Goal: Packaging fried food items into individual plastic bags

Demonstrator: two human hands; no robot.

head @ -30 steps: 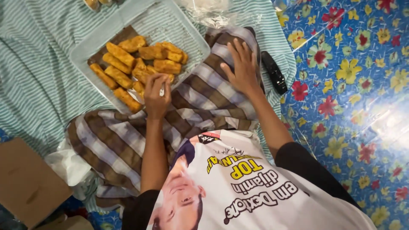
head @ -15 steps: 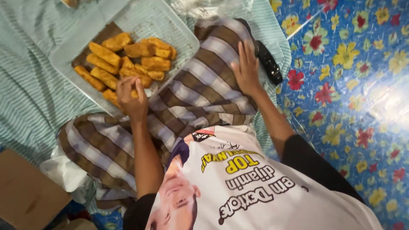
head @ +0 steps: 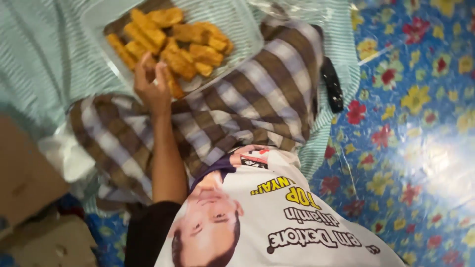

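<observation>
The left hand (head: pixel 151 86) reaches, fingers loosely curled and holding nothing clear, at the fried pieces (head: pixel 173 42) on the tray (head: pixel 242 24). Picking one seems under way; closing on a piece comes next. The right hand is out of view.

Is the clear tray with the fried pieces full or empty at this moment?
Partly full. The clear tray holds a pile of golden fried pieces near the left hand; bare tray shows beside them.

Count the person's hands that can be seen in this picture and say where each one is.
1. The left hand is raised at the near edge of the clear tray, fingers at the fried pieces. The right hand is out of view.
</observation>
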